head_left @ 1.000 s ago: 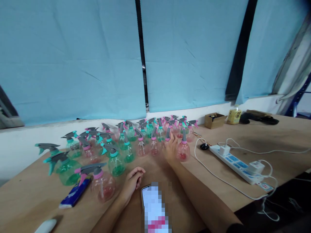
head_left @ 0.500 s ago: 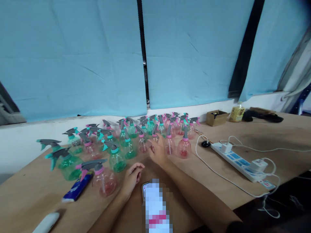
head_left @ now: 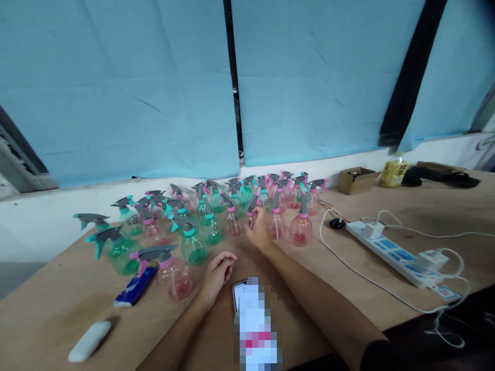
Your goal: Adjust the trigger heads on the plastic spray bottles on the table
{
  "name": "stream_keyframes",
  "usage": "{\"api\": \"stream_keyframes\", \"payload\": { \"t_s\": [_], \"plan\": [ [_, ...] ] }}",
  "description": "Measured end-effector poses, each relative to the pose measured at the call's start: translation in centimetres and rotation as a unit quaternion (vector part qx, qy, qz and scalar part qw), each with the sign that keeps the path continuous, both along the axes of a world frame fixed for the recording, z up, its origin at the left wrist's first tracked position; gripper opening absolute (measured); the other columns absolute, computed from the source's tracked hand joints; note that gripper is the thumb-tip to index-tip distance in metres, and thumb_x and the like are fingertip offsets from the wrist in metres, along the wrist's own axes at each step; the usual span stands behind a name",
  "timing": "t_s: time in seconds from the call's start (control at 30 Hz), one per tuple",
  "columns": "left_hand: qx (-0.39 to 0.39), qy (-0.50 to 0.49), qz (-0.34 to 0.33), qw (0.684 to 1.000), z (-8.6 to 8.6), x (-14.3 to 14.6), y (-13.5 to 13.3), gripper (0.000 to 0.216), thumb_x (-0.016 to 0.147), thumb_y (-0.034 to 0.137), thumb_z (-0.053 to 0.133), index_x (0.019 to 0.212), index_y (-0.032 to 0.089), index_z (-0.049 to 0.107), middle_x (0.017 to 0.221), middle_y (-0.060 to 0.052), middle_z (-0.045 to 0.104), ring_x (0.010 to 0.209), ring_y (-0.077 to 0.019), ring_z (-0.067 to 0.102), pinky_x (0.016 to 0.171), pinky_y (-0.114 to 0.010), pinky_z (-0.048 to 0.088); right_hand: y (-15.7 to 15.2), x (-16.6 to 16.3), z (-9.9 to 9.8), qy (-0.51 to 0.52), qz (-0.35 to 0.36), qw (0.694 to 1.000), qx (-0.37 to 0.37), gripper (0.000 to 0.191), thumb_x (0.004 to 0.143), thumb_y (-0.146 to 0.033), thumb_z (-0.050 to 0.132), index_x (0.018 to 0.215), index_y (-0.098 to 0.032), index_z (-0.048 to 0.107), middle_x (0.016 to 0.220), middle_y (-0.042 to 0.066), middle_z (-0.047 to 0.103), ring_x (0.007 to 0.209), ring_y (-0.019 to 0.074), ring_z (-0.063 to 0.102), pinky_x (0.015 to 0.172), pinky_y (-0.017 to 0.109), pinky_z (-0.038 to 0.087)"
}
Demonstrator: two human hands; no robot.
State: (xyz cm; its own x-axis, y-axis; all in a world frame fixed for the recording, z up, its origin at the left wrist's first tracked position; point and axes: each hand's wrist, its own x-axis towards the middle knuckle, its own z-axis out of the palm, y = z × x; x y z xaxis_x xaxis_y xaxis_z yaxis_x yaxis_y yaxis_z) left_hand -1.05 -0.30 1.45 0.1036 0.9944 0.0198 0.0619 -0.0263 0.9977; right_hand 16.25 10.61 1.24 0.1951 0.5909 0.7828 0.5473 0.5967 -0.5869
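My right hand (head_left: 260,231) reaches in among the spray bottles, its fingers closed about a pink spray bottle (head_left: 251,205) with a grey trigger head. The hand covers most of that bottle. Directly to its right stand two more pink spray bottles, one (head_left: 276,225) close by and another (head_left: 300,231) at the front corner. My left hand (head_left: 219,272) rests near the table's middle, fingers curled in loosely with nothing in them. Nearest to it are a green spray bottle (head_left: 194,251) and a larger-looking pink spray bottle (head_left: 180,281). Several other green and pink bottles spread behind.
A phone (head_left: 239,294) lies between my arms, partly under a pixelated area. At left are a blue packet (head_left: 135,286) and a white oblong case (head_left: 90,341). Right are a power strip (head_left: 390,252) with cables, a black round puck (head_left: 337,223), a cardboard box (head_left: 356,182) and a yellow-labelled bottle (head_left: 393,172).
My right hand has closed in on the pink spray bottle, its fingers now together around it. The left hand stays curled near its place. The whole view has shifted slightly.
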Motion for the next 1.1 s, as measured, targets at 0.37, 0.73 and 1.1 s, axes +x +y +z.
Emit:
{"api": "stream_keyframes", "payload": {
  "t_s": [0.37,0.73,1.1],
  "plan": [
    [-0.011,-0.025,0.005,1.0,-0.1,-0.1,0.0,0.021,0.074,0.037,0.059,0.082,0.018,0.06,0.056,0.008,0.043,0.043,-0.0067,0.037,0.043,-0.018,0.021,-2.6,-2.0,2.6,0.143,0.083,0.982,-0.096,0.056,0.082,-0.037,0.06,0.133,-0.02,0.043,0.088,0.001,0.059,0.071,0.0153,0.055,0.07,0.028,0.046],
    [-0.009,-0.035,0.006,0.999,-0.5,-0.2,0.2,0.02,0.073,0.038,0.06,0.08,0.019,0.061,0.055,0.008,0.044,0.042,-0.0065,0.037,0.042,-0.018,0.02,-1.1,0.6,3.7,0.179,0.337,0.897,-0.222,0.023,0.064,-0.02,0.057,0.082,-0.018,0.07,0.067,-0.001,0.064,0.062,0.014,0.057,0.06,0.025,0.044],
    [-0.02,-0.031,0.012,0.999,-0.3,-0.1,0.2,0.02,0.074,0.036,0.059,0.083,0.018,0.062,0.053,0.008,0.045,0.042,-0.0059,0.036,0.042,-0.018,0.019,-3.1,-1.3,4.3,0.168,0.471,0.829,-0.249,0.024,0.06,-0.017,0.051,0.076,-0.018,0.07,0.073,0.001,0.067,0.054,0.0126,0.058,0.052,0.023,0.041]
  ]
}}
